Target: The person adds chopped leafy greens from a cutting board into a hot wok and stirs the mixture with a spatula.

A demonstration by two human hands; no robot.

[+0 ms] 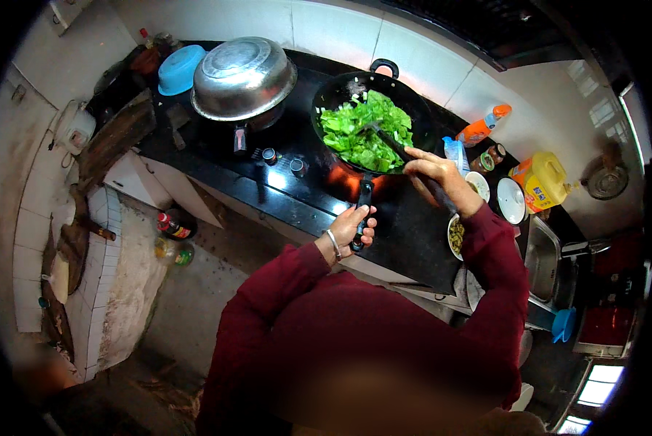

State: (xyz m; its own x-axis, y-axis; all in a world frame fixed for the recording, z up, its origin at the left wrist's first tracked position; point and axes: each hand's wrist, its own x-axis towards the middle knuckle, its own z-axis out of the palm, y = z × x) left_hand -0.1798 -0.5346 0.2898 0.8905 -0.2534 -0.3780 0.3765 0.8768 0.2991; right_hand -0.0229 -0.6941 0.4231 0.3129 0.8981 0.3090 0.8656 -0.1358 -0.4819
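Note:
Chopped leafy greens (362, 120) fill the middle of a black wok (422, 125) on the right burner, where an orange glow shows beneath. My left hand (355, 227) is closed around the wok's long black handle (366, 192), at the near side. With my right hand (442, 178) I grip a dark spatula (390, 142) by its shaft. Its head lies among the greens, partly hidden by them. The spatula's rear end runs under my right hand and wrist.
Left of the wok, an upturned metal basin (242, 76) covers a handled pan, beside a blue basin (180, 70). To the right stand an orange bottle (484, 126), a yellow oil jug (540, 182), a white bowl (512, 201), a bowl of chopped food (456, 236) and a sink (542, 258).

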